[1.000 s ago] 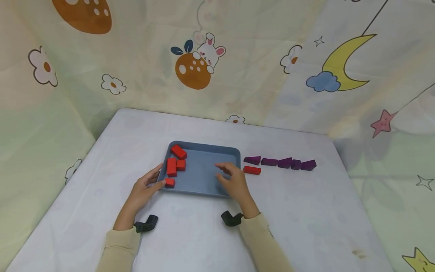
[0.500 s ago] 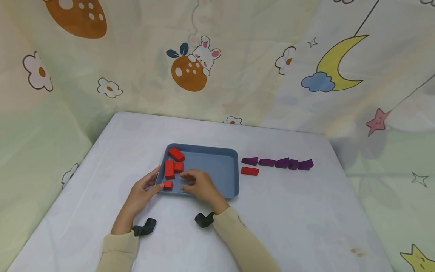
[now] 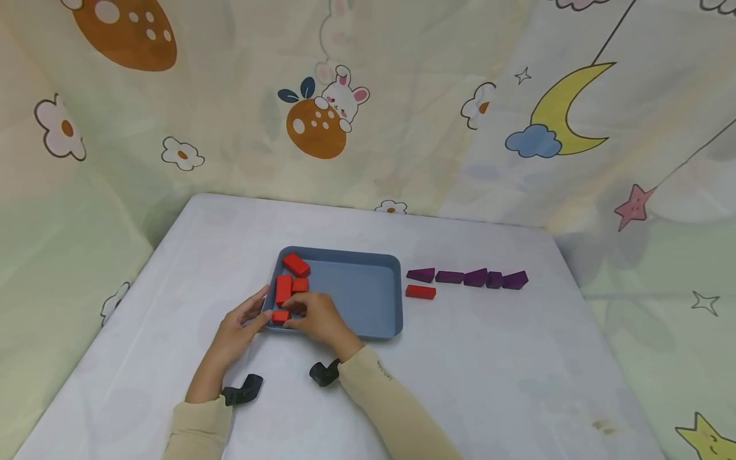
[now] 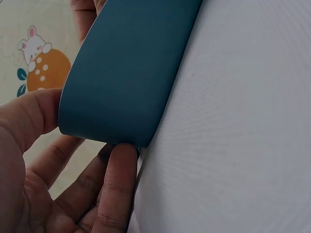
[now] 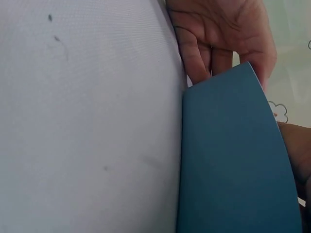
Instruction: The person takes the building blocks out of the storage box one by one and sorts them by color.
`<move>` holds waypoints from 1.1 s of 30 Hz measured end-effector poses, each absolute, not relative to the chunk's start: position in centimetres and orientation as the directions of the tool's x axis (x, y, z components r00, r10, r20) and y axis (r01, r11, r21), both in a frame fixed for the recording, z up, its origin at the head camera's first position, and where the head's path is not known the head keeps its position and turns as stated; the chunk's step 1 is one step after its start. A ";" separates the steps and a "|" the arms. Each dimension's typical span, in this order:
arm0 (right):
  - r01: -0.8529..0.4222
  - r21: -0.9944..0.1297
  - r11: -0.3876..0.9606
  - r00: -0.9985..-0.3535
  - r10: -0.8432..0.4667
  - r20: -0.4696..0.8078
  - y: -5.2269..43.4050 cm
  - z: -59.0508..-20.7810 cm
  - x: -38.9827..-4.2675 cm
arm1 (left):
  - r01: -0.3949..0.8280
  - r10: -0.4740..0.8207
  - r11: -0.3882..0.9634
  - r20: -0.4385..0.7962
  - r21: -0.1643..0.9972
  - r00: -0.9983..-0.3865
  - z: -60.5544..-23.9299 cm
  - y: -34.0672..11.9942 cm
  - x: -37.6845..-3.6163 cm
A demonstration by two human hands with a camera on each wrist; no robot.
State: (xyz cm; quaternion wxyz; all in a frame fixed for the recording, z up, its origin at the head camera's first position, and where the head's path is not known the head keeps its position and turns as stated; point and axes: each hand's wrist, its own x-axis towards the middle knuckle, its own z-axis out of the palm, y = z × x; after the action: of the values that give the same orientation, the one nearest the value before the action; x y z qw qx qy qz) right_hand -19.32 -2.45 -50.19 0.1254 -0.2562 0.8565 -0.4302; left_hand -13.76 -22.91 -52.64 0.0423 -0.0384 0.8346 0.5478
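My left hand (image 3: pixel 232 337) holds the near left corner of a blue-grey tray (image 3: pixel 362 257). Its thumb lies over the rim, and in the left wrist view the fingers press the outer wall. Inside that corner is a small red block (image 3: pixel 280 317). My right hand (image 3: pixel 319 319) reaches over the tray, thumb and fingers parted, fingertips right at this block. Farther back in the tray lie a long red block (image 3: pixel 283 290), a red cube (image 3: pixel 299 285) and a slanted red block (image 3: pixel 296 264). The wrist views show the tray's wall, which hides the blocks.
Right of the tray, several purple blocks (image 3: pixel 449 277) form a row on the white table (image 3: pixel 489 370). A red block (image 3: pixel 420 292) lies in front of the row's left end. Printed cloth (image 3: pixel 230 96) hangs behind the table.
My right hand has moved left across the tray, from its right side to the small red block. The left hand stays at the tray's corner. The head view has shifted slightly.
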 end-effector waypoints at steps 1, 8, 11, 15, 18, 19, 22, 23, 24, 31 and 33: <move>-0.342 -0.793 0.504 -0.839 -0.544 0.015 -2.4 -50.2 -19.3 | -0.108 -0.012 0.393 -0.112 0.913 -0.994 -52.6 -22.9 -13.8; -0.271 -0.869 0.414 -0.879 -0.474 0.049 -1.3 -49.9 -19.1 | -0.123 -0.013 0.352 -0.126 0.928 -0.992 -52.5 -22.7 -14.2; -0.234 -0.914 0.330 -0.907 -0.414 0.083 -0.3 -49.7 -18.9 | -0.133 -0.014 0.355 -0.136 0.926 -0.991 -52.5 -22.6 -14.4; -0.225 -0.941 0.252 -0.929 -0.348 0.129 1.8 -49.2 -18.7 | -0.144 -0.015 0.364 -0.149 0.920 -0.989 -52.4 -22.5 -14.5; -0.240 -0.947 0.212 -0.934 -0.318 0.165 4.1 -49.0 -18.6 | -0.143 -0.010 0.369 -0.150 0.918 -0.989 -52.5 -22.3 -14.3; -0.247 -0.948 0.201 -0.934 -0.312 0.177 5.0 -48.9 -18.6 | -0.140 -0.008 0.371 -0.147 0.918 -0.989 -52.5 -22.3 -14.3; -0.243 -0.950 0.195 -0.942 -0.283 0.183 7.7 -48.6 -18.4 | -0.130 -0.010 0.378 -0.136 0.917 -0.991 -52.6 -22.2 -14.1; -0.236 -0.951 0.198 -0.946 -0.271 0.178 8.6 -48.5 -18.4 | -0.131 -0.013 0.381 -0.136 0.915 -0.991 -52.6 -22.3 -14.0; -0.231 -0.950 0.210 -0.951 -0.255 0.175 9.6 -48.4 -18.3 | -0.132 -0.017 0.385 -0.136 0.913 -0.991 -52.6 -22.3 -13.9; -0.258 -0.924 0.284 -0.964 -0.138 0.227 16.1 -48.9 -18.2 | -0.139 -0.022 0.389 -0.142 0.911 -0.990 -52.6 -22.5 -13.3; -0.284 -0.908 0.309 -0.959 -0.101 0.266 17.8 -49.1 -18.4 | -0.139 -0.024 0.391 -0.141 0.910 -0.990 -52.6 -22.6 -13.2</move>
State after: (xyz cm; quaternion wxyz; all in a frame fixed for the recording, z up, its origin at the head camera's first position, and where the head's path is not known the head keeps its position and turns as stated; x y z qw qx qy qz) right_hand -18.43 17.80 -49.14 -0.0795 -0.1195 0.8050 -0.5756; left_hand -13.23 -22.56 -52.60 0.0525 -0.0491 0.8324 0.5495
